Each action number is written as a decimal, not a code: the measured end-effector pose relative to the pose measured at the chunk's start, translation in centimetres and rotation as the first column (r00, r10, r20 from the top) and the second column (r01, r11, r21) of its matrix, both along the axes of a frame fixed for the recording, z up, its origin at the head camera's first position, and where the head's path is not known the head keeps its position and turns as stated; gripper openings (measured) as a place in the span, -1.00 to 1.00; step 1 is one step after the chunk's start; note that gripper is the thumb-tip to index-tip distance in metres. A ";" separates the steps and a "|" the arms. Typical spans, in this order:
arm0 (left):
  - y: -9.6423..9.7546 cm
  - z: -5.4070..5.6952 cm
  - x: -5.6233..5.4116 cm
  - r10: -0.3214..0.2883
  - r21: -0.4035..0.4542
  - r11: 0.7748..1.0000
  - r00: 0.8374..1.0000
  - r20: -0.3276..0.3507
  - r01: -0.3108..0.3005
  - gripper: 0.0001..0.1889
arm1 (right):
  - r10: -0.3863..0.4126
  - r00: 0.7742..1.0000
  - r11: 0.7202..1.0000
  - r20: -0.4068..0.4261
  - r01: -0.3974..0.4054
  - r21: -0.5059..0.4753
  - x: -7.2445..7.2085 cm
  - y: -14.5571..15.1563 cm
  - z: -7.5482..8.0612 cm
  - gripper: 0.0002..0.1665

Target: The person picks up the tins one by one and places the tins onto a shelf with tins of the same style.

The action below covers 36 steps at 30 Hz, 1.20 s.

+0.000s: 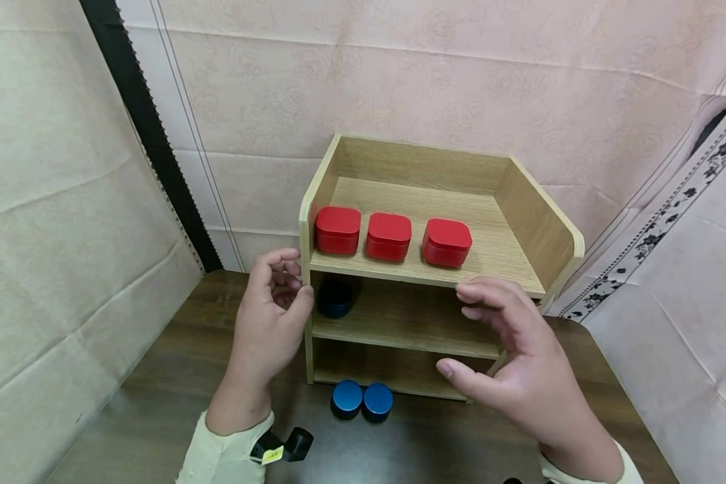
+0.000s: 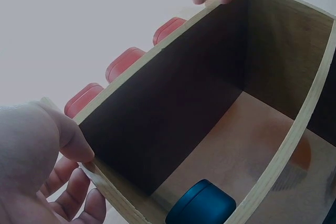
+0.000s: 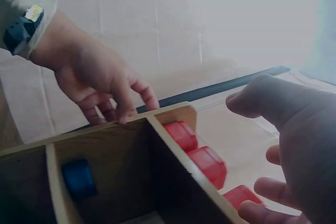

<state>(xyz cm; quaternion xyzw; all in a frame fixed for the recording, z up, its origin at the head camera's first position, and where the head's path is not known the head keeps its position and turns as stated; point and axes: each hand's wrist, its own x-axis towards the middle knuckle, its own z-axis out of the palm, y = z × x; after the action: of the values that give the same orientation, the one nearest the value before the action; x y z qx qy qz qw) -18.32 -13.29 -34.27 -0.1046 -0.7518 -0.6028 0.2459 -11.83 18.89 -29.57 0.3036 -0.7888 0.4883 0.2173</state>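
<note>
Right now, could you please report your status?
Left hand touching rack's left side; right hand open, empty. Three red boxes on top. Blue cylinder on middle shelf; two blue cylinders in front, possibly obstructing.

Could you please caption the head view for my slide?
Left hand touching a wooden shelf with three red boxes on top, right hand nearby, two blue tins in front.

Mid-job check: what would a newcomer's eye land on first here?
Probably the three red boxes in a row at the front of the wooden shelf, on its top level. Next, perhaps, two blue round containers side by side on the table, and a third container inside, at the middle level's left.
</note>
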 end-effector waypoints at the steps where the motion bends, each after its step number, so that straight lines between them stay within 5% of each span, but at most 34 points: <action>1: 0.0 0.0 0.0 -0.001 0.001 1.000 1.000 0.000 0.001 -0.45 | 0.002 1.000 1.000 0.002 -0.002 0.006 0.0 -0.1 -0.2 0.11; 24: 0.1 -0.2 0.0 0.006 0.013 1.000 1.000 0.004 -0.006 -0.44 | -0.031 0.992 0.991 0.125 0.014 0.130 0.5 -1.5 -8.6 -0.05; 36: 0.1 -0.2 -0.1 0.004 0.011 1.000 1.000 0.002 -0.004 -0.44 | 0.013 0.982 0.996 0.186 -0.028 0.079 0.1 -2.1 -12.2 -0.10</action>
<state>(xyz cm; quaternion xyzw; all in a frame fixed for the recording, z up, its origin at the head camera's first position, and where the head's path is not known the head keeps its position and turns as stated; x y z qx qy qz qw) -18.37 -13.18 -34.47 -0.1012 -0.7490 -0.6065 0.2468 -11.72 16.77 -41.74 0.2735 -0.8216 0.4842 0.1254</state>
